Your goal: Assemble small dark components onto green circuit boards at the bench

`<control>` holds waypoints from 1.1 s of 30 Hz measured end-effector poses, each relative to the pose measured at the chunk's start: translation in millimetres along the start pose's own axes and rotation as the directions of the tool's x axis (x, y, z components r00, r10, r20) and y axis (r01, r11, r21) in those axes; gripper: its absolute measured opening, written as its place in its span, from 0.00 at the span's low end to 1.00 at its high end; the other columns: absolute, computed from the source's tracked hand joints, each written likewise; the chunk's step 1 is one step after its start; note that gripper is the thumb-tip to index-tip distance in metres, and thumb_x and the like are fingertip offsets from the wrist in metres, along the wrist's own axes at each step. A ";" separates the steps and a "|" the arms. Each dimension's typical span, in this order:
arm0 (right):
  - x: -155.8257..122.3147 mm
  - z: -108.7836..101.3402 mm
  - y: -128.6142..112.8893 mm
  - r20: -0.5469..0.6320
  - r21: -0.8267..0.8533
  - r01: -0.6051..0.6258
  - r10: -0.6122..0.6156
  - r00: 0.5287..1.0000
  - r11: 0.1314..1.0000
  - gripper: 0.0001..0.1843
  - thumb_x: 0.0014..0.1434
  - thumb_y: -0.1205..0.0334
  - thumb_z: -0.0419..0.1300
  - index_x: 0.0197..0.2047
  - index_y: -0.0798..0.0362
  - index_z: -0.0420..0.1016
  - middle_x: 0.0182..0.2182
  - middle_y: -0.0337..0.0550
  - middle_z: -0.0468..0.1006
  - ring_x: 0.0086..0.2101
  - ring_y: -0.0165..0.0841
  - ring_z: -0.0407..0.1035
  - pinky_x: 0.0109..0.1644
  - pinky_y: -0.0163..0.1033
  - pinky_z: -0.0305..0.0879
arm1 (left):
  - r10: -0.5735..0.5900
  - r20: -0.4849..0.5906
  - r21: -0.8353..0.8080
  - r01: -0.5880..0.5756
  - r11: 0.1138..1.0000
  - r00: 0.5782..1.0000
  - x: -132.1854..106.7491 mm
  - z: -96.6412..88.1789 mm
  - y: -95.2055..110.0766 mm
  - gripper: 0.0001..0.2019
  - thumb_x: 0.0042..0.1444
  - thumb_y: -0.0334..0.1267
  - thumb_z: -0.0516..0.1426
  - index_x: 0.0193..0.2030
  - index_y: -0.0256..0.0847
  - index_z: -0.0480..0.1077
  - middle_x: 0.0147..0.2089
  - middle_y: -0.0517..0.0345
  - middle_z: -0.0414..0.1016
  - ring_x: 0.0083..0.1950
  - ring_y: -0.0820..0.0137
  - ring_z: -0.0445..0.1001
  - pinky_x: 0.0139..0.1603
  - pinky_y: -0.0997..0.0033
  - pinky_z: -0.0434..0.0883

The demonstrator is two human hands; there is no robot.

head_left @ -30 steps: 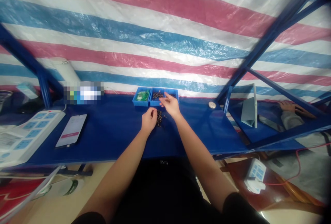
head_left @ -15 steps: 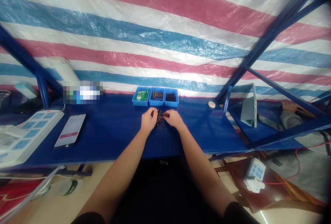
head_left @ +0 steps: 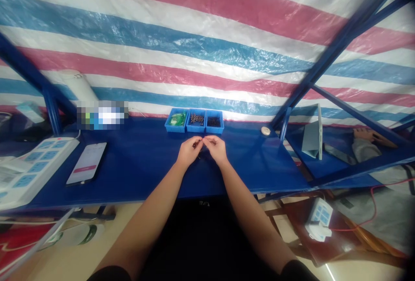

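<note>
My left hand (head_left: 189,150) and my right hand (head_left: 215,148) meet over the blue table, fingertips pinched together and touching. Whatever they pinch is too small and too covered to name; a bit of something dark shows by the left fingers. Both hands largely hide the small pile of dark and brassy screw-like pieces on the tabletop. Just beyond them stand three blue bins in a row: the left bin (head_left: 166,126) holds a green plastic bag (head_left: 177,119), the middle one brassy screw-like pieces (head_left: 197,119), the right one small black pieces (head_left: 213,121).
A phone (head_left: 87,163) and a white power strip (head_left: 39,168) lie on the left of the table (head_left: 136,160). A small round whitish object (head_left: 265,131) sits at the right. Beyond the blue frame bar, another person's hand (head_left: 363,134) rests near a tablet (head_left: 313,136).
My two hands have come together, the right one moving left until the fingertips meet. The pile that showed between them is now mostly covered.
</note>
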State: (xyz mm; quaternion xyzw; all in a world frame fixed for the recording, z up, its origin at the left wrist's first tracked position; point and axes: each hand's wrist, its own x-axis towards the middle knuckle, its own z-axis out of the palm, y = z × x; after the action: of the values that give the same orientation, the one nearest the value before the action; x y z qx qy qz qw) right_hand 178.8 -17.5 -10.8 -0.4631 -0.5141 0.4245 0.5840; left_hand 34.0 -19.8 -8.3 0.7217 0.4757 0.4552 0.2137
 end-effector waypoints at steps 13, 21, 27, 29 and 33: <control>-7.2 -3.2 -6.7 0.029 -0.082 0.111 -0.109 0.994 0.990 0.16 0.55 0.51 0.64 0.42 0.53 0.79 0.35 0.45 0.82 0.35 0.35 0.77 0.43 0.41 0.74 | -0.042 0.021 -0.059 0.043 0.997 0.999 -0.3 -2.8 4.7 0.13 0.64 0.47 0.50 0.43 0.43 0.71 0.35 0.59 0.77 0.33 0.71 0.75 0.36 0.73 0.70; -6.2 -5.1 -4.5 0.051 -0.063 0.114 -0.110 0.993 0.992 0.16 0.54 0.51 0.65 0.42 0.53 0.79 0.35 0.44 0.82 0.34 0.35 0.76 0.43 0.40 0.74 | -0.040 0.014 -0.086 0.041 0.995 0.999 0.0 -0.5 2.2 0.12 0.64 0.46 0.51 0.43 0.42 0.70 0.33 0.59 0.76 0.33 0.71 0.75 0.36 0.73 0.71; -7.2 -5.3 -4.3 0.068 -0.072 0.120 -0.115 0.991 0.990 0.16 0.53 0.54 0.66 0.43 0.53 0.80 0.36 0.45 0.83 0.36 0.35 0.77 0.44 0.40 0.74 | -0.051 0.038 -0.025 0.052 0.998 0.998 1.0 -1.5 -0.1 0.14 0.66 0.47 0.47 0.40 0.42 0.69 0.29 0.61 0.74 0.31 0.71 0.74 0.36 0.73 0.69; -7.2 -5.6 -3.8 0.067 -0.068 0.122 -0.117 0.991 0.990 0.16 0.53 0.54 0.66 0.43 0.53 0.80 0.37 0.45 0.83 0.36 0.35 0.77 0.44 0.40 0.74 | -0.054 0.038 -0.037 0.056 0.998 0.998 0.6 -1.9 0.9 0.14 0.66 0.47 0.47 0.41 0.42 0.69 0.30 0.61 0.74 0.31 0.71 0.74 0.36 0.73 0.69; -6.6 -6.4 -3.4 0.055 -0.051 0.124 -0.121 0.991 0.991 0.16 0.53 0.53 0.66 0.43 0.53 0.80 0.36 0.45 0.83 0.36 0.36 0.77 0.44 0.41 0.74 | -0.059 0.020 -0.105 0.061 0.993 0.998 -0.6 -2.8 4.3 0.13 0.66 0.47 0.49 0.45 0.43 0.69 0.34 0.60 0.76 0.34 0.71 0.75 0.38 0.73 0.70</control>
State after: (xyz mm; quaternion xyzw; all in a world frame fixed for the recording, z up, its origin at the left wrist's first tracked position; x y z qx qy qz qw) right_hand 184.4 -25.3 -9.1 -0.4353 -0.5679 0.3853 0.5828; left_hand 33.6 -22.6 -4.0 0.6986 0.4706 0.4670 0.2690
